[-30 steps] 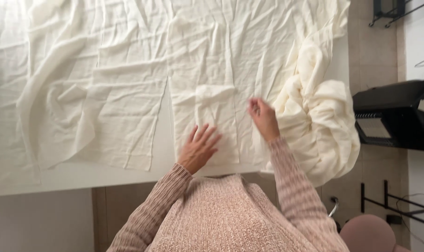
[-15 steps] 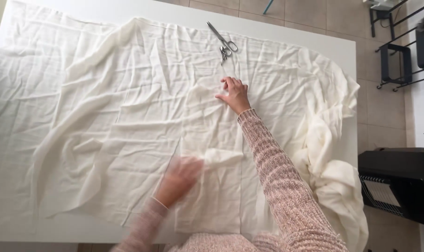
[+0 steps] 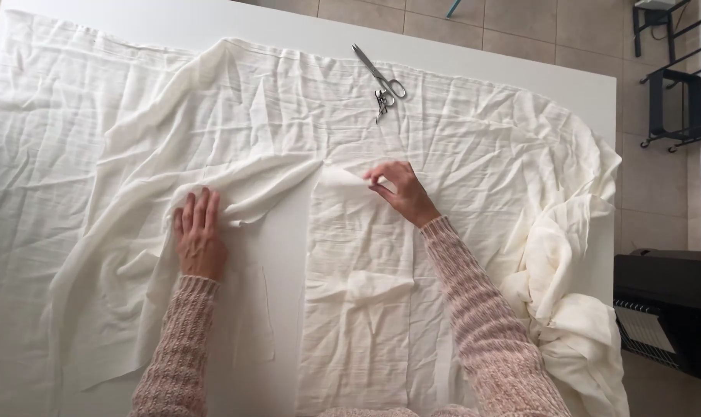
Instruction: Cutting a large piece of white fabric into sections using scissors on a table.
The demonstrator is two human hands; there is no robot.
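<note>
Two sleeved arms in pink knit reach up from the near edge over a white table covered in crumpled cream fabric. Nearest, a cut panel of fabric lies flat between the arms, with a bare strip of table to its left. Left hand lies palm down, fingers together and straight, pressing a bunched fold of the fabric just left of that strip. Right hand, a little farther out, pinches the panel's upper corner between thumb and fingertips, lifting it slightly off the table. To the right, more fabric spills in a heap over the table's edge. Farthest, scissors lie shut on the fabric near the far edge, well apart from both hands.
</note>
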